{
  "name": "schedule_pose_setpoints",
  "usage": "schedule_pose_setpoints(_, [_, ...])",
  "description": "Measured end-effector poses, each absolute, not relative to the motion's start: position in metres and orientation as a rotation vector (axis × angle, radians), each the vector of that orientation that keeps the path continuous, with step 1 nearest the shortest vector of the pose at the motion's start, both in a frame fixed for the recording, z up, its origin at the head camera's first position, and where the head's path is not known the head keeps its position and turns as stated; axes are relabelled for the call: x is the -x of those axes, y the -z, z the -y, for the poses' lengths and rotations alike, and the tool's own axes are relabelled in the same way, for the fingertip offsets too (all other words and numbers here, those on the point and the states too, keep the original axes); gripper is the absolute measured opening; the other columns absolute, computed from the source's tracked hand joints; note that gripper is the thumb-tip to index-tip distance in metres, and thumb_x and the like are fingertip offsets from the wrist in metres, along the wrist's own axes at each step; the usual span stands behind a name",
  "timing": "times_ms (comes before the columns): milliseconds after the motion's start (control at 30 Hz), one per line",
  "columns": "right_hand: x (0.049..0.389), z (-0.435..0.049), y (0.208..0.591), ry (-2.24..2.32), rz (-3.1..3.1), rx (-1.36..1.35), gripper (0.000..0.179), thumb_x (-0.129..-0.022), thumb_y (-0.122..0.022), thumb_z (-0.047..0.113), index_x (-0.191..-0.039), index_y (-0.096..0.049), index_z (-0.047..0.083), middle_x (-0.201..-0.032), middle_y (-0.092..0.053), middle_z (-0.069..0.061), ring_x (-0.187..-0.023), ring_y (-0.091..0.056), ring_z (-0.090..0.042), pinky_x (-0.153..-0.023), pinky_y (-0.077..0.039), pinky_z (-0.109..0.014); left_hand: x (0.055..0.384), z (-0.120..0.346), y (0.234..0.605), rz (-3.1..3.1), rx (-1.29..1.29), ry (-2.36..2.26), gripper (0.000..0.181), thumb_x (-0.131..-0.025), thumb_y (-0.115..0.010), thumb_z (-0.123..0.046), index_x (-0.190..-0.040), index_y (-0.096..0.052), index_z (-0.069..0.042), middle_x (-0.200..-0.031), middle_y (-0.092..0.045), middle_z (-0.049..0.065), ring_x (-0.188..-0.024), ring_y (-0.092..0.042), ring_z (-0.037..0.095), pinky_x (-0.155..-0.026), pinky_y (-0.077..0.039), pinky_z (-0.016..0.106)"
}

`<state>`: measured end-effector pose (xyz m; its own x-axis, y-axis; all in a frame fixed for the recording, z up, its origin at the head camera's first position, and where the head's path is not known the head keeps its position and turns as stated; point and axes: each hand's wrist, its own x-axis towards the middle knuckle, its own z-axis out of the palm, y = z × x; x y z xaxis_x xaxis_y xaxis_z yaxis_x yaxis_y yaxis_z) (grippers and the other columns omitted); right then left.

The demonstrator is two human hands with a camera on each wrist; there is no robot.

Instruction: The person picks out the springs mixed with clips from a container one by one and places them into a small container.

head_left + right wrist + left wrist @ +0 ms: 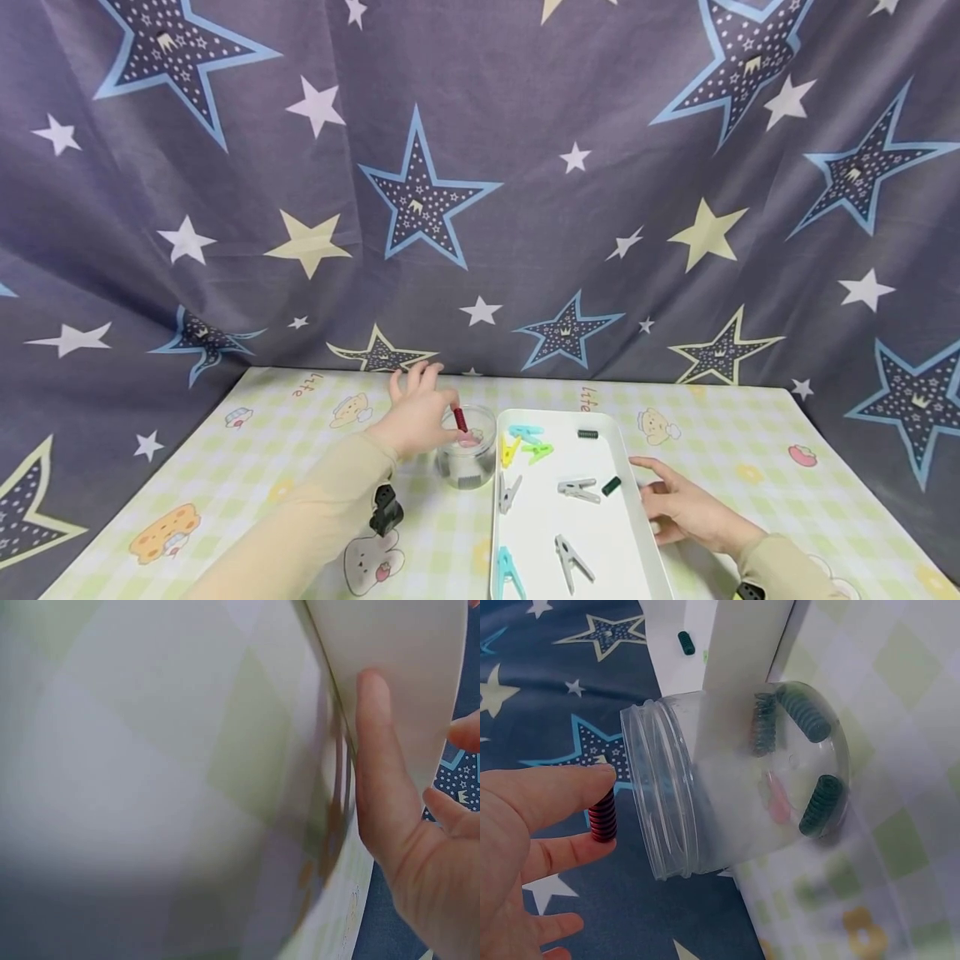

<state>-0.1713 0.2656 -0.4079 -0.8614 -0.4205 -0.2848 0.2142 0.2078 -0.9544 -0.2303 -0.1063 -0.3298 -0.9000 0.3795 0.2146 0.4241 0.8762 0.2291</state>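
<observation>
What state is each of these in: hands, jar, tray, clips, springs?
Left hand: pinching the red spring
Red spring: held in that grip, just outside the jar's mouth
Jar: upright, open, no lid on
Springs in jar: loose near the bottom
Tray: open, partly filled
Clips: in the tray, unheld
Dark springs: lying apart in the tray
Right hand: beside the tray, holding nothing

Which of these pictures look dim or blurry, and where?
Head view: bright, mostly crisp, the white tray almost shadowless; left wrist view: dimmer, the red spring's coils distinct, the jar hazy; right wrist view: the tablecloth blurred, darkening toward the bottom.
</observation>
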Motion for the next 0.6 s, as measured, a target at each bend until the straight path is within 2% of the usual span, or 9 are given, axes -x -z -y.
schedule_pose_setpoints(600, [0.172, -0.2658, 0.4083, 1.694, -2.013, 0.196, 0.082, -0.082, -0.053, 0.004, -0.147, -0.003, 0.0, -0.102, -0.054, -0.009, -0.08, -0.063, -0.015, -0.069, -0.056, -0.035, 0.2333, 0.1023, 0.3309, 2.908, 0.631, 0.382, 0.027, -0.073, -0.078, -0.041, -0.076, -0.059, -0.021, -0.142, -0.035, 0.024, -0.136, -0.017, 0.042, -0.105, -0.003, 0.068])
